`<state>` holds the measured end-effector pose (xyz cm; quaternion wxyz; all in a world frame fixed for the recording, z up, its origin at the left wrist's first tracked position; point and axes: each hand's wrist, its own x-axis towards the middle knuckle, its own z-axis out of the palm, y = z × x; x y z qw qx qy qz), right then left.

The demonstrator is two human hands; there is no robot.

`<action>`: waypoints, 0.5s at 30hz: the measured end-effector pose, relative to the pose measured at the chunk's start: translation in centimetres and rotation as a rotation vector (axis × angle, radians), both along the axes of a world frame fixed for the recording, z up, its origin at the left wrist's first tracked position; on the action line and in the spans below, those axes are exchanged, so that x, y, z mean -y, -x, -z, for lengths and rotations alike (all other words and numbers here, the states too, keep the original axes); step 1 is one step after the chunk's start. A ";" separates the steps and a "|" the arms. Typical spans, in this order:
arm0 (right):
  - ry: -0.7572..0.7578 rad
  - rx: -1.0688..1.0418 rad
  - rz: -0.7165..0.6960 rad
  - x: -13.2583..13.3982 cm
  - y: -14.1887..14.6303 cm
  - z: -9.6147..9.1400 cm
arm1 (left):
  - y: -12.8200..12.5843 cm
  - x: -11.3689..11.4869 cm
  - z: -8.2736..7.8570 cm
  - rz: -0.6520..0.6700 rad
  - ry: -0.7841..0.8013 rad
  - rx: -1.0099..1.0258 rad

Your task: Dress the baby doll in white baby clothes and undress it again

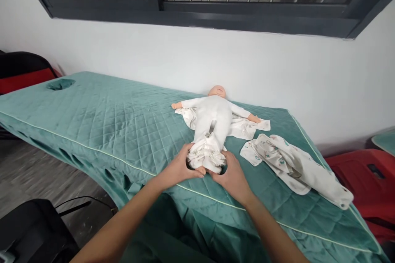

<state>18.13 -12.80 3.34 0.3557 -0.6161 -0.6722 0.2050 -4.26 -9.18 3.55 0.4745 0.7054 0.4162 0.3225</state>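
Note:
A baby doll (213,111) with a white cloth body lies on its back, arms spread, feet toward me. White printed baby pants (207,151) are bunched around its lower legs, and the tips of its feet poke out below. My left hand (182,164) is closed on the left side of the bunched pants, thumb near a foot. On the right side, my right hand (233,176) grips the same pants, its fingers partly hidden behind the cloth. Spread beneath the doll's back and arms is a white printed baby top (243,128).
Another printed white baby garment (296,168) lies crumpled to the right on the green quilted massage bed (129,119). The bed has a face hole (61,84) at far left. A wall and window frame (197,15) stand behind; red chairs (358,176) are at right.

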 end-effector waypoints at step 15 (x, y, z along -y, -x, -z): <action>0.347 -0.144 -0.131 3.7 -2.3 -8.4 | -0.1 3.2 -7.8 0.221 -0.196 -0.519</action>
